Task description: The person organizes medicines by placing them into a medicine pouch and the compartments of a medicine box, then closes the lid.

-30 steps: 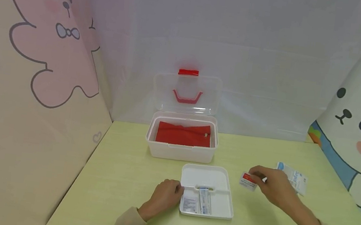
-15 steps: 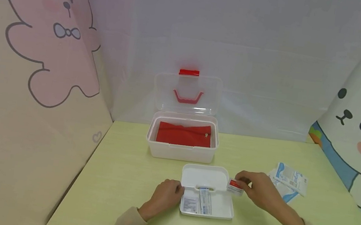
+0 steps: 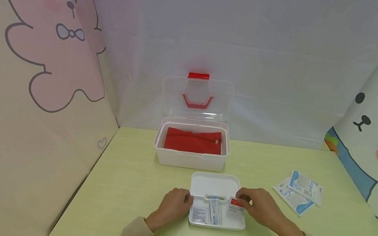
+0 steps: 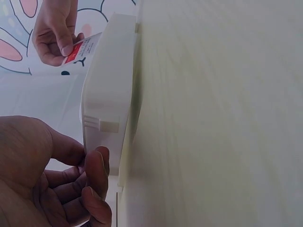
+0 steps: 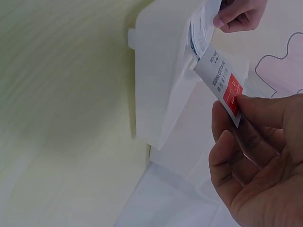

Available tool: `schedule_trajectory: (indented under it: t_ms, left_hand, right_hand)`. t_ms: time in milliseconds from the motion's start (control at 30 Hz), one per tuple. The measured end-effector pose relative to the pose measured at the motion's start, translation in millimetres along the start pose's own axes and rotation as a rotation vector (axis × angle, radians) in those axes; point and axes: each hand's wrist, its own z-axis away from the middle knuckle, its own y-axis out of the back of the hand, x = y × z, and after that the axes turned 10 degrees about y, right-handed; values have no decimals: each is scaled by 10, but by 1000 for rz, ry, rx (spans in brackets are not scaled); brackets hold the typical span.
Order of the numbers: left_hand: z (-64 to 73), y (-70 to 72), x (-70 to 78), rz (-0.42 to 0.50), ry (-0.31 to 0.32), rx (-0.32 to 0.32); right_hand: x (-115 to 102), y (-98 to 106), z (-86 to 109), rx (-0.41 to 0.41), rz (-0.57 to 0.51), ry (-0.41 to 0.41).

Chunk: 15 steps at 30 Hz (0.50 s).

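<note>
My right hand (image 3: 261, 207) pinches a small red-and-white iodine cotton pad packet (image 3: 236, 205) by its red end, between thumb and fingers. The packet is over the right compartment of a shallow white tray (image 3: 214, 184), tilted in the right wrist view. At the tray's left edge, my left hand (image 3: 174, 205) grips the rim with curled fingers; the left wrist view has its fingertips against the tray's side wall (image 4: 111, 90). Inside the lower left compartment lie a flat printed sachet (image 3: 199, 215) and a narrow blue-and-white packet (image 3: 215, 211).
Behind the tray stands a white box (image 3: 188, 160) with a red zip pouch (image 3: 193, 141) inside and its clear lid (image 3: 174, 96) raised. Two blue-and-white packets, the upper one (image 3: 306, 188) overlapping the lower (image 3: 291, 197), lie to the right. A curtain backs the table.
My right hand has carried the iodine cotton pad packet leftward from beside the blue-and-white packets to over the tray's right compartment. My left hand has stayed at the tray's edge.
</note>
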Motion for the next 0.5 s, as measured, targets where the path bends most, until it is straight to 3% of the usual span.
schedule_trajectory:
  t_ms: [267, 500]
  left_hand:
    - [-4, -6, -8, 7, 0, -1]
    - [-3, -4, -9, 8, -11, 7]
  right_hand:
    - [9, -145, 8, -59, -27, -24]
    - [4, -245, 25, -64, -24, 4]
